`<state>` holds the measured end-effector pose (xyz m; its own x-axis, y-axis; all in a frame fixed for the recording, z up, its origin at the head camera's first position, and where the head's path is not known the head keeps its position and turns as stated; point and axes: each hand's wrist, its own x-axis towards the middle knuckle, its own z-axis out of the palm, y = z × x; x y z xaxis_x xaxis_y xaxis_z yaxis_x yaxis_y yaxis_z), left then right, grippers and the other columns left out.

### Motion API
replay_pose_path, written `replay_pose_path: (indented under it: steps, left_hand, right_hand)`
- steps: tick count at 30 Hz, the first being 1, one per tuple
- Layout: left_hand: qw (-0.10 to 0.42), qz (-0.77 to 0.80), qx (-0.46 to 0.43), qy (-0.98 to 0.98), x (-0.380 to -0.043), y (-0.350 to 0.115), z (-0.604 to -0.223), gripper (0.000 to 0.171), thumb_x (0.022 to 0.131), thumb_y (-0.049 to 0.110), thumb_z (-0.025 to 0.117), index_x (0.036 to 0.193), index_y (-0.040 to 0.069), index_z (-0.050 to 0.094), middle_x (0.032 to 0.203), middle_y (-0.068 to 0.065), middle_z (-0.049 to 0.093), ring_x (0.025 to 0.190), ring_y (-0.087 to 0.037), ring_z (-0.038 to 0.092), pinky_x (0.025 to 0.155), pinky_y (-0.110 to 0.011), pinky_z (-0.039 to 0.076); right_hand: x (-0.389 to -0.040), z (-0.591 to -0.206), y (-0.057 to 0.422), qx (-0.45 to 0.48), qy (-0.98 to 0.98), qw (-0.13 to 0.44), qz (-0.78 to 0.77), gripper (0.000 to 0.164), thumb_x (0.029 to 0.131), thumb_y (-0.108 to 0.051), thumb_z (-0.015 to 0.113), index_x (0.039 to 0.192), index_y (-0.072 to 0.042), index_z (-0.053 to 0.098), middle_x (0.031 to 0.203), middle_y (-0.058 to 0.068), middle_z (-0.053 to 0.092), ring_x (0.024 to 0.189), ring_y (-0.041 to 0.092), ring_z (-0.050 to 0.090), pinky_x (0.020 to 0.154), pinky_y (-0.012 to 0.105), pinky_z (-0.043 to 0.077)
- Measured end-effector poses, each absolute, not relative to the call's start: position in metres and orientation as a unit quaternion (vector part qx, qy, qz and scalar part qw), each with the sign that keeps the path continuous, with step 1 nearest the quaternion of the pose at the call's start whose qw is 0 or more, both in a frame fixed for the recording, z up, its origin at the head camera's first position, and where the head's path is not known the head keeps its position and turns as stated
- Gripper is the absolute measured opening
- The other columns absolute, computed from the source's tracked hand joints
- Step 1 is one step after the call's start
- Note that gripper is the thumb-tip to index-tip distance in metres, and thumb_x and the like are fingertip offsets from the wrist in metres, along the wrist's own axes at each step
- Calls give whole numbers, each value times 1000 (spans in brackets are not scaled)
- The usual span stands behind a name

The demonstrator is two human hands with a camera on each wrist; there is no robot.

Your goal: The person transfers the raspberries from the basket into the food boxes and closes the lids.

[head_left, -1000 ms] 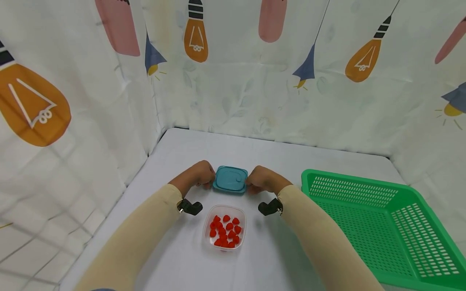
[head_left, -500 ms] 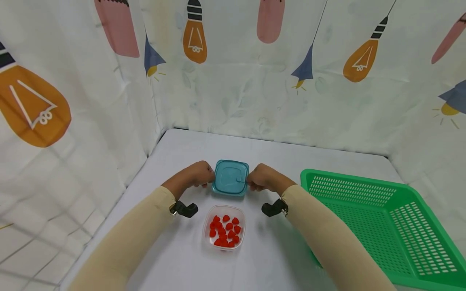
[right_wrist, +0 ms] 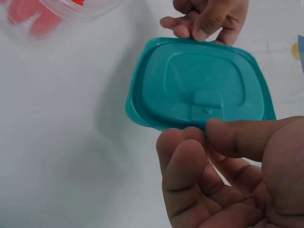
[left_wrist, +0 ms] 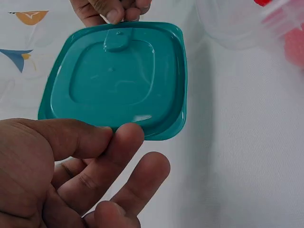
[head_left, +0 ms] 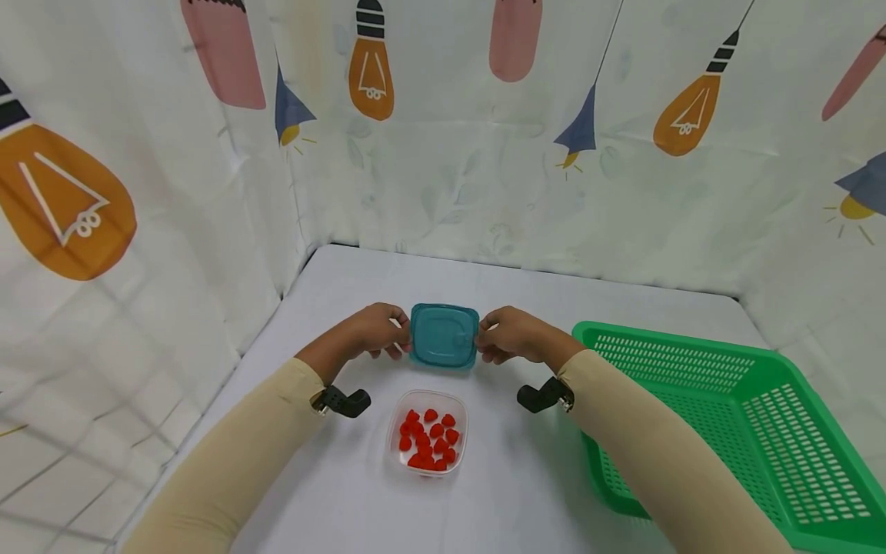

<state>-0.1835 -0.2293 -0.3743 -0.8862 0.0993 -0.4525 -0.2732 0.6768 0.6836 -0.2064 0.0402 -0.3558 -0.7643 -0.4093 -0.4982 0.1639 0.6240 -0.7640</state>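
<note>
A teal plastic lid [head_left: 444, 336] with a rounded-square shape and a small tab is held between both hands above the white table. At its left edge my left hand [head_left: 379, 329] pinches the rim between thumb and fingers. My right hand [head_left: 514, 335] pinches the opposite edge the same way. In the left wrist view the lid [left_wrist: 111, 80] shows its raised inner panel, and the other fingertips stay off it. Nearer to me sits a clear plastic container [head_left: 393, 454] holding several small red pieces [head_left: 423, 441] that look like strawberries.
A green plastic basket [head_left: 664, 346] with slotted walls stands on the right, partly behind the right forearm. White printed curtains [head_left: 443, 185] hang behind and to the left of the table [head_left: 332, 492]. Each wrist carries a small black camera mount [head_left: 346, 402].
The lid has risen off the table and shifted slightly right, its face tilting toward me. Both hands moved with it, and their fingers now show a clearer pinch. The container stays put.
</note>
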Motion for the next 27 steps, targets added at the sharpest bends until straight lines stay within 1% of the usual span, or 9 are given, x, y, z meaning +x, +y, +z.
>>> replay_pose_path:
  steps: [4,7,12,15,17,20,23,27]
  left_hand:
    - [230,410,-41,882,-181,-231,-373,20,95,17,72,111,8,64,97,-7,76,82,-22,73,66,-36,49]
    - [228,420,-39,878,-180,-231,-371,19,95,17,72,110,8,64,100,-9,77,82,-22,73,63,-33,46]
    - [231,431,-47,871,-181,-231,-372,19,96,17,71,112,9,65,102,-9,77,84,-23,74,67,-35,47]
    - [233,438,-54,867,-180,-232,-372,17,99,18,67,114,9,66,103,-8,77,86,-23,73,71,-37,48]
    - [234,443,-54,864,-178,-232,-370,17,102,19,62,114,9,67,104,-7,76,87,-24,72,72,-37,47]
    - [230,452,-50,861,-176,-233,-367,22,104,22,58,115,8,70,105,-8,76,88,-24,72,71,-36,47]
    - [226,457,-47,859,-173,-232,-363,24,104,26,58,114,8,71,106,-8,76,88,-24,72,69,-34,47]
    - [217,459,-46,860,-171,-232,-360,21,102,25,64,111,9,73,101,-6,77,87,-23,72,67,-33,47]
  right_hand:
    - [-206,-356,46,-91,833,337,-429,17,98,-8,68,114,-1,64,104,21,72,83,26,70,76,32,59]
    - [-205,-356,49,-98,835,335,-426,19,98,-9,69,114,-2,65,105,22,72,83,25,71,76,32,59]
    - [-207,-357,51,-98,836,336,-422,22,96,-9,71,117,-2,66,103,21,74,83,23,71,77,32,58]
    - [-207,-357,51,-91,837,336,-423,23,95,-8,72,116,-2,67,103,21,74,83,24,72,76,31,58]
    - [-206,-357,51,-89,838,333,-423,21,95,-8,72,115,-2,69,102,21,74,83,24,72,74,31,58]
    - [-205,-356,51,-85,836,331,-430,18,97,-8,70,114,-2,70,103,21,74,82,24,72,73,30,58]
    - [-204,-355,52,-85,833,329,-436,15,98,-9,68,112,-3,71,104,20,74,81,23,72,71,30,57]
    - [-202,-354,53,-82,833,331,-435,14,99,-10,65,110,-4,72,104,20,74,80,23,72,68,29,55]
